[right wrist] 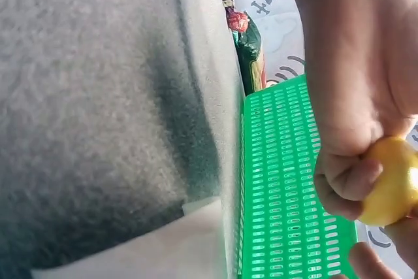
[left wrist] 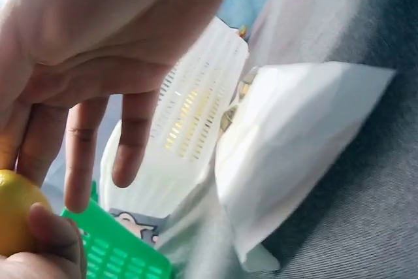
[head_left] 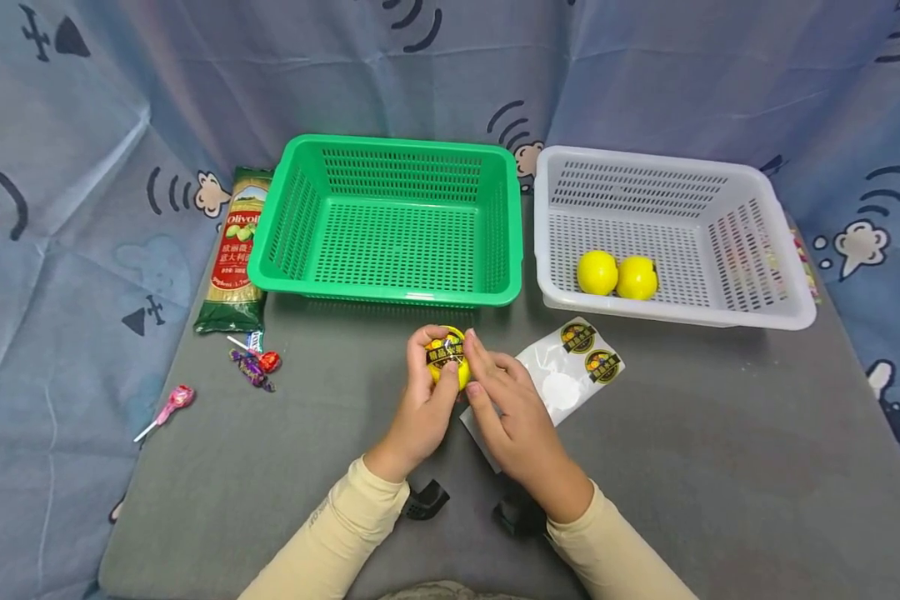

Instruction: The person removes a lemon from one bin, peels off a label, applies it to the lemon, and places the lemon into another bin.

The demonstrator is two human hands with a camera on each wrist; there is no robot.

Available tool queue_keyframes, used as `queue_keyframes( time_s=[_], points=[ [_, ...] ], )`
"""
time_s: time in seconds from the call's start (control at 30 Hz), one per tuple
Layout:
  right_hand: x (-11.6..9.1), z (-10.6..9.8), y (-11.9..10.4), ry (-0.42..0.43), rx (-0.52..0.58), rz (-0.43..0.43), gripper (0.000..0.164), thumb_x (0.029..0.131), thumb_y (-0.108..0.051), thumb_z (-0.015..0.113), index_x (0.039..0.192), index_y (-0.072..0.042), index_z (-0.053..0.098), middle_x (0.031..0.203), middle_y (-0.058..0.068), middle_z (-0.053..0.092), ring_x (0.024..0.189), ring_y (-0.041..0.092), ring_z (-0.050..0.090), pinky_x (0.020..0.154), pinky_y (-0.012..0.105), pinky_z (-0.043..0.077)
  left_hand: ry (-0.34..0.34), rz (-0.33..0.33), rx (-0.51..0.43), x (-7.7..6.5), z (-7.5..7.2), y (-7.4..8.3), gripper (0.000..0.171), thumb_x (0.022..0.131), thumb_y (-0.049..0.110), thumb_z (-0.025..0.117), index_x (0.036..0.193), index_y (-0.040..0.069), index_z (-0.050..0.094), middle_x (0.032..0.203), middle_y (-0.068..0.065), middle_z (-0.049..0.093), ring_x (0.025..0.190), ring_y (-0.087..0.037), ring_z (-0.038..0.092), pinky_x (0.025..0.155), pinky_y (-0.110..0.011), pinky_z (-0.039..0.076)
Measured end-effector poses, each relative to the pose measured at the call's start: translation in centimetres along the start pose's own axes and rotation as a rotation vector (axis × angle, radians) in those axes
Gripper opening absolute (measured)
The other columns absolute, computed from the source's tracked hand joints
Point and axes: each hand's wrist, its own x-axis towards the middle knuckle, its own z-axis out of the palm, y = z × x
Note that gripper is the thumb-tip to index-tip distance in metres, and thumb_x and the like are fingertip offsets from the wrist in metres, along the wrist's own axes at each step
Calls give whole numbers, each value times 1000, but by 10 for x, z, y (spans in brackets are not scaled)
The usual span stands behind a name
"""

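Note:
My left hand (head_left: 420,408) grips a round yellow fruit (head_left: 462,373), fingers and thumb curled about it. A black and gold round sticker (head_left: 446,352) lies on its upper face. From the other side my right hand (head_left: 516,417) touches the fruit with its fingers fairly straight. In the left wrist view the right hand (left wrist: 111,44) has its fingers stretched out beside the fruit (left wrist: 16,210). The right wrist view has the left hand's curled fingers around the fruit (right wrist: 392,184). Partly under the right hand lies a white sticker sheet (head_left: 562,387) bearing black and gold stickers.
A green basket (head_left: 386,296) stands ahead. To its right, a white basket (head_left: 675,308) contains two yellow fruits (head_left: 617,275). A spaghetti packet (head_left: 232,258) leans by the green basket. Wrapped candies (head_left: 253,364) and a pink lollipop (head_left: 174,402) lie at left on the grey table (head_left: 307,442).

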Motion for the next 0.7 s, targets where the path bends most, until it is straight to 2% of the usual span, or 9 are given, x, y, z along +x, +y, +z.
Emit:
queue_keyframes(
  time_s=[0.17,0.3,0.37,0.53,0.7],
  points=[
    [-4,0,4,2,18,-39,47,115,-26,48,157,-4,49,159,9,49,128,34,58,109,46,41,69,73,79,1,-3,-5,24,112,8,44,134,-2,41,127,-15,50,91,-16,54,76,-24,46],
    [-6,0,9,13,54,-88,47,115,-27,48,155,-4,51,156,11,52,124,34,60,110,40,41,79,122,181,2,-6,-7,24,113,10,49,134,1,53,131,-15,53,89,-17,53,70,-23,48],
    [-7,-1,10,13,70,-95,47,115,-28,48,156,-5,51,156,11,52,123,33,61,111,37,40,80,121,211,3,-7,-8,25,112,11,51,135,2,55,135,-15,51,98,-17,55,74,-22,51],
    [-7,0,11,11,73,-115,48,115,-31,47,155,-4,52,155,12,53,120,33,63,109,38,42,84,114,176,4,-8,-8,27,104,4,58,130,-3,52,129,-18,50,107,-21,59,86,-21,53],
    [-4,-3,17,42,99,-180,46,115,-30,48,150,-2,58,149,14,59,116,33,65,108,37,43,95,101,148,5,-11,-7,36,95,3,65,127,-3,50,124,-17,51,101,-23,63,83,-23,56]
  ],
)
